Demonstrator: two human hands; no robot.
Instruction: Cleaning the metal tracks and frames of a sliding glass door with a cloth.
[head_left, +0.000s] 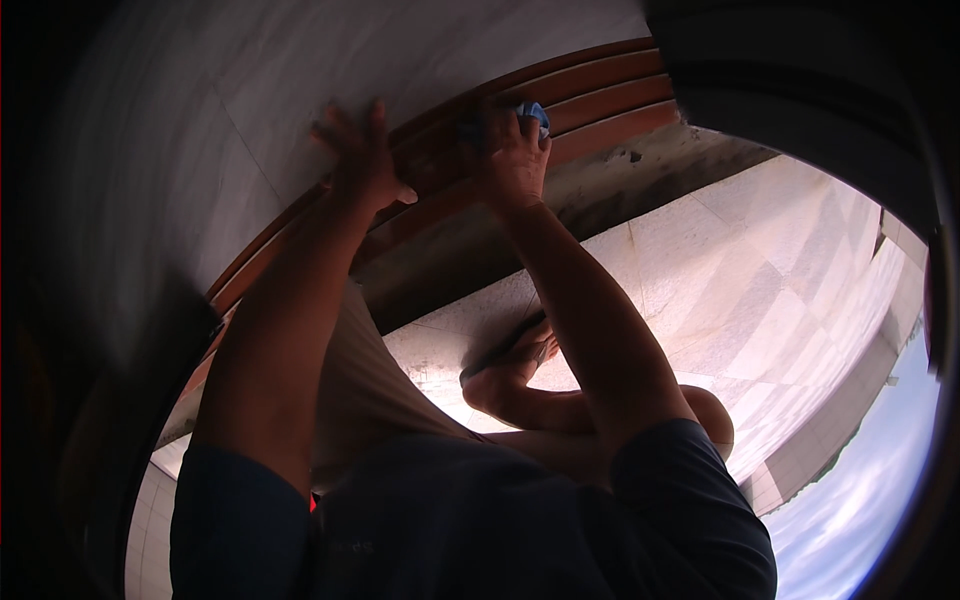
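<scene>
My right hand (517, 154) presses a crumpled blue cloth (533, 116) against the reddish-brown ridged sill (600, 105) of a doorway. The cloth shows at the fingertips, and part of it is hidden under the hand. To its left, my left hand (364, 161) has its fingers spread and blurred, over the inner edge of the same sill, where the grey floor begins. It holds nothing, and whether it bears on the surface I cannot tell.
Grey tiled floor (247, 142) lies beyond the sill. Dark door frames stand at both ends of the sill. Below it runs a rough concrete step face (622, 161), then pale outdoor paving (712, 247). My sandalled foot (525, 349) rests on that paving.
</scene>
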